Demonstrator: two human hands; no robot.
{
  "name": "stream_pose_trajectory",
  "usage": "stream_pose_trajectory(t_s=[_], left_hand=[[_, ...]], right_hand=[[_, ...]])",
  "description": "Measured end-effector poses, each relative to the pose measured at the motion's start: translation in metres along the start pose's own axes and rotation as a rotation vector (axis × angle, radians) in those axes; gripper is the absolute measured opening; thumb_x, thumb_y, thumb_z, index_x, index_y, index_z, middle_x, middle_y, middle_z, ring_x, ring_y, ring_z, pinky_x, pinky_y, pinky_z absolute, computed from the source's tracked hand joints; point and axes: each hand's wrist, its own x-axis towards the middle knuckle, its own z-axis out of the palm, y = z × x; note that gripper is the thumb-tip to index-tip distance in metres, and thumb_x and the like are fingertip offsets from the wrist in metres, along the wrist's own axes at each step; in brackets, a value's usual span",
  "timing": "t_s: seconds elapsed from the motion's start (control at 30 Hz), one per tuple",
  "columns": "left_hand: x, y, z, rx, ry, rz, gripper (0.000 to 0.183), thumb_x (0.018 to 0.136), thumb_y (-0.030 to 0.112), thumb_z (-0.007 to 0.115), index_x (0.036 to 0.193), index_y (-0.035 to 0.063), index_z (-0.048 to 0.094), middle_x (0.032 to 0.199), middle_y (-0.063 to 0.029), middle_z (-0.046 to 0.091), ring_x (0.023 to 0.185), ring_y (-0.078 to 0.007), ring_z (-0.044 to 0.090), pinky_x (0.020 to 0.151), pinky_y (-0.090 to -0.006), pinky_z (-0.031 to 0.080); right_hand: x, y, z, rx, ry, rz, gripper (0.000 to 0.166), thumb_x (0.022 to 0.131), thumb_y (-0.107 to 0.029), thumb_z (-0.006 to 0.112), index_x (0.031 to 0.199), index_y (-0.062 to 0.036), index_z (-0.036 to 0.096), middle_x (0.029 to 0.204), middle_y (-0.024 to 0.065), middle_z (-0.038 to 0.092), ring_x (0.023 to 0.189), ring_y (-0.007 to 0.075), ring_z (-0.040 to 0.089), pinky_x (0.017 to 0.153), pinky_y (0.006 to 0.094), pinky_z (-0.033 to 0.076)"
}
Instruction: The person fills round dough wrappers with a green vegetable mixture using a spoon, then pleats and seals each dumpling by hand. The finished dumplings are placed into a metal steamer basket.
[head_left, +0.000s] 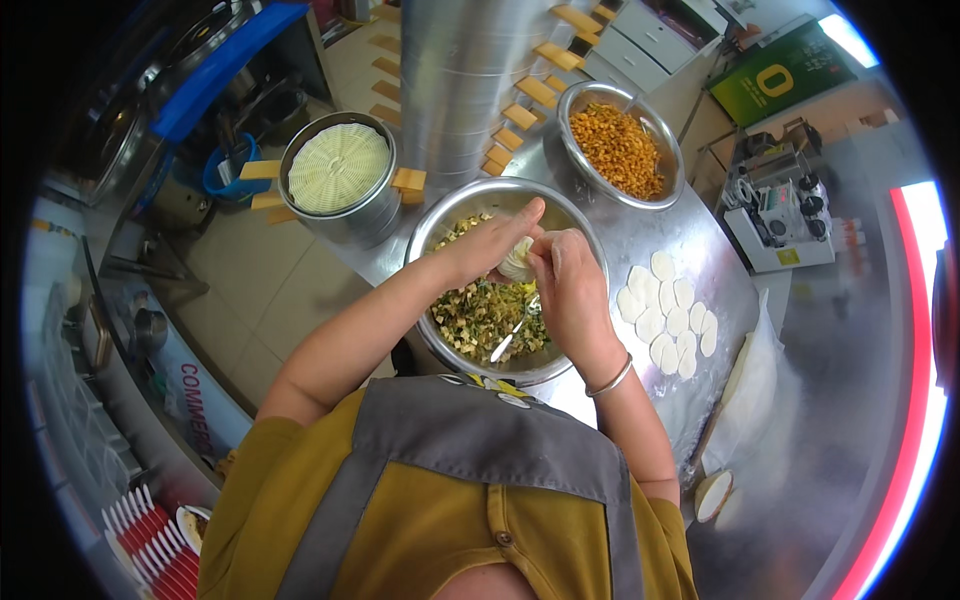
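Observation:
My left hand (491, 244) cups a pleated dough bun (517, 260) over a large steel bowl (420, 315). The fingertips of my right hand (566, 281) pinch the bun's edge from the right; a bangle is on that wrist. Chopped vegetable filling (472, 322) lies in the bowl, with a metal spoon (511, 336) resting in it, handle towards me. Right of the bowl, several flat dough wrappers (650, 325) lie grouped on the floured steel table (600, 390), some overlapping.
Behind right stands a steel bowl (564, 139) of orange-brown filling (615, 150). A round steamer (360, 225) with a woven liner (339, 166) stands behind left, beside a tall metal stack (457, 90) with protruding wooden handles. A plastic bag (742, 405) lies at the right.

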Motion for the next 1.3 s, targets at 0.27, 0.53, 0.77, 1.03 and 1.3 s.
stream_pose_trajectory(t_s=[0.27, 0.53, 0.77, 1.03, 1.3], left_hand=[[0.011, -0.014, -0.006, -0.34, -0.16, -0.03, 0.069, 0.099, 0.07, 0.035, 0.101, 0.0087, 0.064, 0.076, -0.002, 0.059, 0.06, -0.0101, 0.055, 0.045, -0.0246, 0.04], [0.01, -0.023, -0.004, -0.282, -0.117, -0.065, 0.062, 0.1, 0.067, 0.037, 0.092, 0.0102, 0.061, 0.069, -0.0016, 0.056, 0.047, -0.0121, 0.05, 0.037, -0.0244, 0.035], [0.007, -0.025, -0.005, -0.366, -0.12, -0.107, 0.062, 0.101, 0.066, 0.036, 0.093, 0.0103, 0.06, 0.069, -0.0019, 0.056, 0.048, -0.0118, 0.051, 0.038, -0.0234, 0.035], [0.005, -0.019, -0.004, -0.262, -0.132, -0.09, 0.061, 0.101, 0.066, 0.035, 0.097, 0.0106, 0.06, 0.07, -0.0013, 0.057, 0.049, -0.0101, 0.051, 0.038, -0.0232, 0.035], [0.005, -0.023, -0.003, -0.368, -0.115, -0.13, 0.064, 0.101, 0.067, 0.035, 0.092, 0.0086, 0.06, 0.066, -0.0032, 0.056, 0.048, -0.0122, 0.05, 0.04, -0.0249, 0.036]], right_hand=[[0.001, 0.007, 0.0, -0.063, -0.053, -0.014, 0.015, 0.089, 0.003, 0.064, 0.1, -0.0007, 0.055, 0.09, 0.0171, 0.059, 0.081, 0.0363, 0.06, 0.071, 0.0424, 0.049], [-0.002, -0.001, 0.003, 0.061, -0.048, 0.053, 0.014, 0.09, -0.001, 0.064, 0.098, 0.0003, 0.052, 0.093, 0.0195, 0.058, 0.083, 0.0392, 0.06, 0.072, 0.0468, 0.049], [-0.008, 0.015, 0.005, -0.027, -0.087, 0.028, 0.017, 0.09, 0.0, 0.064, 0.103, 0.0006, 0.054, 0.096, 0.0205, 0.06, 0.085, 0.0391, 0.062, 0.071, 0.0455, 0.05], [0.0, 0.005, 0.007, 0.098, -0.007, 0.004, 0.014, 0.089, 0.003, 0.065, 0.099, 0.0001, 0.055, 0.091, 0.0165, 0.06, 0.078, 0.0334, 0.063, 0.067, 0.0406, 0.05], [-0.013, 0.017, 0.006, 0.023, -0.051, 0.05, 0.016, 0.089, 0.0, 0.064, 0.101, -0.0017, 0.054, 0.091, 0.0181, 0.058, 0.081, 0.038, 0.062, 0.07, 0.046, 0.051]])
